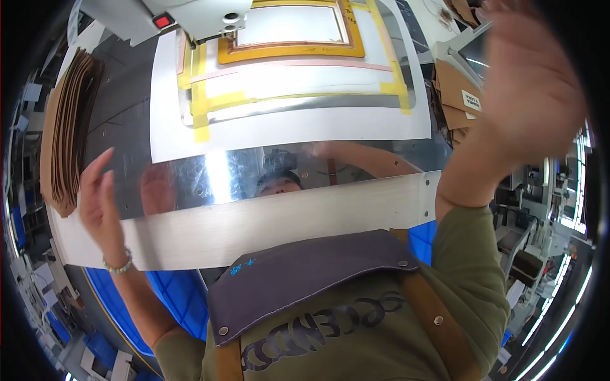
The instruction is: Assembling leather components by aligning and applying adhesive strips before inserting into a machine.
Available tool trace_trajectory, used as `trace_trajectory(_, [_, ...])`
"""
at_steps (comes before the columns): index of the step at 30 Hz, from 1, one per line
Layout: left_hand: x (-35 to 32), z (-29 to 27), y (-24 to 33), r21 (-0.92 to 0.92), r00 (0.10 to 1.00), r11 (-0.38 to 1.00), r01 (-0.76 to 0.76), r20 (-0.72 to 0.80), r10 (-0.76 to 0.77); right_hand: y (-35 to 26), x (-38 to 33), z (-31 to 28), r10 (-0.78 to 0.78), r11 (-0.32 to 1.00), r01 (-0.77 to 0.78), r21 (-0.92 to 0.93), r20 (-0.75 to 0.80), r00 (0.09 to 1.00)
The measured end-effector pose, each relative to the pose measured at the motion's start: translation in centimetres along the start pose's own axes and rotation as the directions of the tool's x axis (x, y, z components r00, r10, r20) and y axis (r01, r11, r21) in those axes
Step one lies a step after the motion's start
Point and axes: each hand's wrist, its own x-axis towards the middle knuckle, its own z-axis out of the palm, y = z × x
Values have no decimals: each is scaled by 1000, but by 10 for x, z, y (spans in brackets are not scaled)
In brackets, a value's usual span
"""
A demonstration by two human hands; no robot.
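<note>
My left hand (pixel 101 206) is raised at the table's front left with fingers apart and nothing in them. It is beside the near end of a stack of brown flat pieces (pixel 63 133), possibly leather; contact cannot be made out. High on the right, close to the camera, my right hand (pixel 534 95) is smeared by motion. Its fingers are mostly lost at the upper edge, near a grey-framed screen. Between the hands, an orange frame (pixel 292 54) lies on a clear plate (pixel 305 108) edged with yellow tape, above a white sheet (pixel 171 136).
A white machine head (pixel 140 16) with a red button overhangs the frame from the upper left. Brown pieces with a white label (pixel 454 95) lie at the right. The shiny metal table edge (pixel 305 216) runs before me; blue bins (pixel 171 298) stand below.
</note>
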Motion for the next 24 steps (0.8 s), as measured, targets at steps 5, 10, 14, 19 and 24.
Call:
trace_trajectory(5, [57, 112, 39, -123, 859, 935, -334, 369, 355, -86, 59, 112, -177, 962, 169, -217, -20, 984])
trace_trajectory(10, [86, 175, 56, -36, 712, 820, -572, 475, 517, -51, 36, 149, -120, 907, 157, -392, 118, 986])
trace_trajectory(14, [85, 190, 46, 63, 668, 726, -684, 453, 590, -40, 36, 157, -154, 900, 195, -391, 133, 979])
trace_trajectory(19, [83, 185, 41, 39, 728, 775, -630, 375, 573, -31, 43, 159, -237, 883, 300, -362, 210, 949])
trace_trajectory(24, [88, 180, 42, 5, 830, 891, -455, 364, 422, -38, 63, 156, -275, 839, 380, -391, 297, 914])
